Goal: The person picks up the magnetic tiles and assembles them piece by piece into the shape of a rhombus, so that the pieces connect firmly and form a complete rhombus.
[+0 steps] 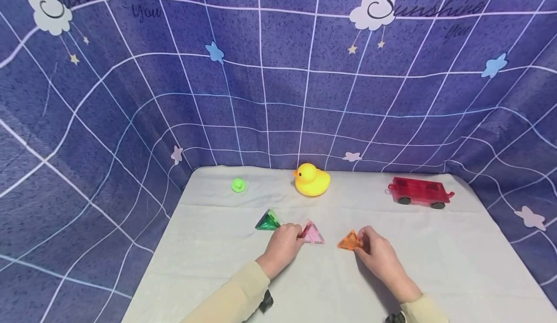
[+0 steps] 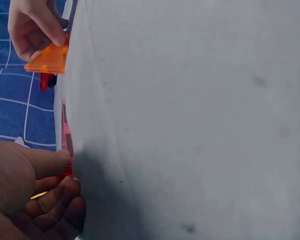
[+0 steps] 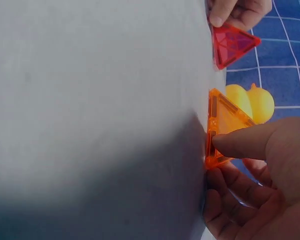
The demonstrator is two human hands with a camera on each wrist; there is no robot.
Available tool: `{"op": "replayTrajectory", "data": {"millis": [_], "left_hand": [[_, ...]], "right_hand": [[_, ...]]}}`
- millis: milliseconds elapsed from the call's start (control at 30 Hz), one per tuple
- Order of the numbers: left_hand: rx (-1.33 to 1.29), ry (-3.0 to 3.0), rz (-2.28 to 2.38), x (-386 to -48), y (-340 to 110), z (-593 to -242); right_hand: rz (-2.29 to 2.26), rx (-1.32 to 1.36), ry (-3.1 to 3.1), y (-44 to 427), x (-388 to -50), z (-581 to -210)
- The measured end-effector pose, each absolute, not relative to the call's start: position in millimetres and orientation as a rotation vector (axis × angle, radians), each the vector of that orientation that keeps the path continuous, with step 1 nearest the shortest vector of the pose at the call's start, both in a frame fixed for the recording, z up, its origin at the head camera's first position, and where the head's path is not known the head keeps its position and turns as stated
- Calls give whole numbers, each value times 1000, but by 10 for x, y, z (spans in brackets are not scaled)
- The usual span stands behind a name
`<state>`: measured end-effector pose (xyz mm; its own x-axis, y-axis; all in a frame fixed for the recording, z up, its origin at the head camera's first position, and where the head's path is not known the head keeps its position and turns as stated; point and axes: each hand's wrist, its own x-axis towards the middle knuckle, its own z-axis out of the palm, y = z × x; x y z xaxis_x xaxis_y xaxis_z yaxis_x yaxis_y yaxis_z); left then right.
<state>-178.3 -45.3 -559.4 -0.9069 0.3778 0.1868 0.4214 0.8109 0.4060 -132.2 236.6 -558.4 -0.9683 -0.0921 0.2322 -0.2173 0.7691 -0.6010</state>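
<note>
My left hand [image 1: 283, 246] pinches a pink-red translucent triangular magnetic tile [image 1: 313, 233] at its left corner, just above the white cloth. To its right, my right hand [image 1: 380, 256] pinches an orange translucent triangular magnetic tile [image 1: 350, 241] by its right corner. In the right wrist view the orange tile [image 3: 230, 117] stands upright with the thumb against its face, and the pink-red tile [image 3: 233, 46] is apart from it. Left of the left hand sits a green piece [image 1: 268, 220] made of triangular tiles, standing like a small pyramid.
A yellow rubber duck [image 1: 312, 180] stands behind the tiles. Farther left is a small green ball-like toy [image 1: 238, 185] with a face. The red wheeled wagon [image 1: 419, 192] sits at the back right. A blue gridded curtain [image 1: 283, 86] surrounds the white-covered table [image 1: 330, 289].
</note>
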Motion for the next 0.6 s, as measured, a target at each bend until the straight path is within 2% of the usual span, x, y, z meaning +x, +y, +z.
{"op": "replayTrajectory", "data": {"millis": [600], "left_hand": [[-640,-2897,-693,-1797,-453,-5614]], "right_hand": [[865,362,-2760,2007,-1432,-5604]]}}
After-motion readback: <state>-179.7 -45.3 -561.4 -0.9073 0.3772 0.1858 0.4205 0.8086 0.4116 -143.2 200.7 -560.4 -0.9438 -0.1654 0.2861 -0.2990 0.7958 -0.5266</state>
